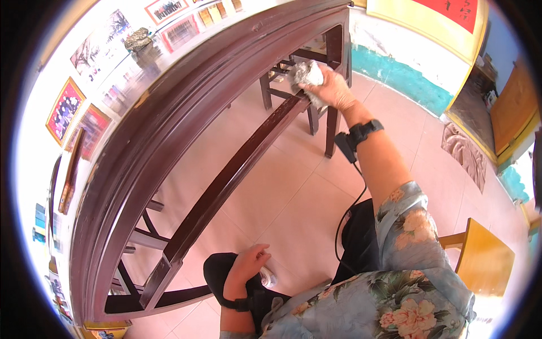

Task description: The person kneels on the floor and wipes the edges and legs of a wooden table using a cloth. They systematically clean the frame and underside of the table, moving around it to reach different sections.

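My right hand point(333, 89) grips a bunched grey and white cloth point(305, 75) against the far end of a dark brown wooden rail point(237, 173). This rail runs below the edge of a large wooden table point(178, 91), whose moulded side curves through the view. Loosely bent and holding nothing, my left hand point(250, 262) rests over my dark-trousered knee point(218, 271). Each wrist wears a black strap, and a cable hangs from the right one point(355, 137). The cloth hides part of the rail's end.
Dark wooden stools point(271, 91) stand under and beyond the table. A yellow wooden chair point(485, 256) is behind me at the right. Near the doorway, a brown cloth point(463, 154) lies on the pink tiles. Framed photos point(66, 111) and a stone ornament point(138, 40) sit on the tabletop.
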### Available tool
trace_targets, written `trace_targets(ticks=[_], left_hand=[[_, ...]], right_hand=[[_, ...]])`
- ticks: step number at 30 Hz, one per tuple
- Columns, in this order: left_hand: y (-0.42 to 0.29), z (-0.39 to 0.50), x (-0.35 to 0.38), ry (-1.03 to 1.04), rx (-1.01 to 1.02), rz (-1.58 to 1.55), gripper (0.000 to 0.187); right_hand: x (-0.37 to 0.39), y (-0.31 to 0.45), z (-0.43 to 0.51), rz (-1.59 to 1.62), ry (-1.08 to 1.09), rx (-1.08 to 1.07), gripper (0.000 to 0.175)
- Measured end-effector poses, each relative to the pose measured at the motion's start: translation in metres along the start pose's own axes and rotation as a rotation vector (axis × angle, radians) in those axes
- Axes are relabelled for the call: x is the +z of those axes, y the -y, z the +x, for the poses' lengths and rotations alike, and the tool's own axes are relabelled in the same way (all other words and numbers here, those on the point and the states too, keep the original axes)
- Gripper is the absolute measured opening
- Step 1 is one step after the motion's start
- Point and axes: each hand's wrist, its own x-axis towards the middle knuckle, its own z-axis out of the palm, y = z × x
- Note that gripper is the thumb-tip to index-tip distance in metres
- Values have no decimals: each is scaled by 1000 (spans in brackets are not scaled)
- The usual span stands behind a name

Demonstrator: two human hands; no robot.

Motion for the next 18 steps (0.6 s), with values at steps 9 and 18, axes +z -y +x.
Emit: trace_targets(ticks=[9,18], left_hand=[[12,-11,0,-54,32,6,33],[23,-17,-4,-61,50,26,34]], right_hand=[[16,60,-62,342,-13,80,57],[39,123,-119,-17,-114,-361,61]])
